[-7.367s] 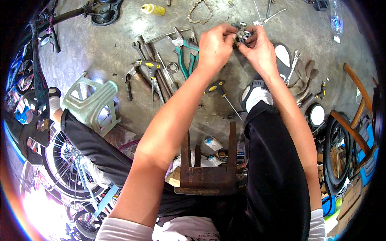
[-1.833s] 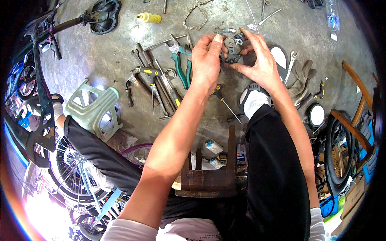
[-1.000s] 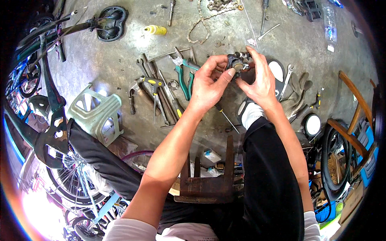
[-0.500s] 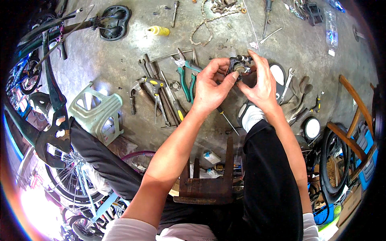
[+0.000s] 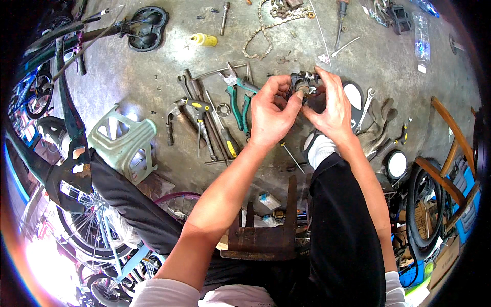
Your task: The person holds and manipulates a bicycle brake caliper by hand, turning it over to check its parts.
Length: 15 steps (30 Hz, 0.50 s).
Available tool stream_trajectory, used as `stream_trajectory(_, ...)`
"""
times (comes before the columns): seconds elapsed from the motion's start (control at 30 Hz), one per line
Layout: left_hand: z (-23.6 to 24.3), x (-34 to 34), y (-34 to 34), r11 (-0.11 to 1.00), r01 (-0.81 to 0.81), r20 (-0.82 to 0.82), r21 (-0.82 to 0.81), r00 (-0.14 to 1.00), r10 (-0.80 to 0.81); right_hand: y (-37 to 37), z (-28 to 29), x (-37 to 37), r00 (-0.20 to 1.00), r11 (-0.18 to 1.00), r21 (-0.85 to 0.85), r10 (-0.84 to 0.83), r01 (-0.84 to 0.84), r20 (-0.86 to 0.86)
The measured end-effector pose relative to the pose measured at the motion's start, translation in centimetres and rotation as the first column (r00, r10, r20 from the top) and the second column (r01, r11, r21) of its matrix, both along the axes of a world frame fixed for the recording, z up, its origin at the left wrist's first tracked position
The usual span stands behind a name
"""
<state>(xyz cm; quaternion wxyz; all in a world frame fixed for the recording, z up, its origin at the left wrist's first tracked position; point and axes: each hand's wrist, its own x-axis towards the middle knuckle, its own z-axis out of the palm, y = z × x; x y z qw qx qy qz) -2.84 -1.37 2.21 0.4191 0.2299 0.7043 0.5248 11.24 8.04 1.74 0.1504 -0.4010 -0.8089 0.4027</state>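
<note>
grey concrete floor (image 5: 399, 74), black saddle (image 5: 147, 29) upper left; upper centre, the left hand (image 5: 276, 111) pinches a dark-and-silver mechanical part (image 5: 303, 82); whether the right hand (image 5: 332, 108), curved beside it, grips is unclear.

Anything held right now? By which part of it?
Yes, a small dark metal part: the left hand pinches its left side, thumb at the near edge. The right hand is at its right side; grip unclear.
</note>
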Motion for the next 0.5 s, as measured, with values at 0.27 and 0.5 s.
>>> stream_trajectory(0.27, 0.38, 0.46, 0.16, 0.999, 0.041, -0.196, -0.015, 0.980, -0.043, -0.16, -0.54, 0.10, 1.000, 0.995, 0.099, -0.010, 0.011, -0.016)
stream_trajectory(0.5, 0.42, 0.44, 0.07, 0.999, 0.040, -0.238, 0.002, 0.971, -0.038, -0.12, -0.44, 0.09, 0.999, 0.982, 0.188, -0.013, 0.006, 0.038)
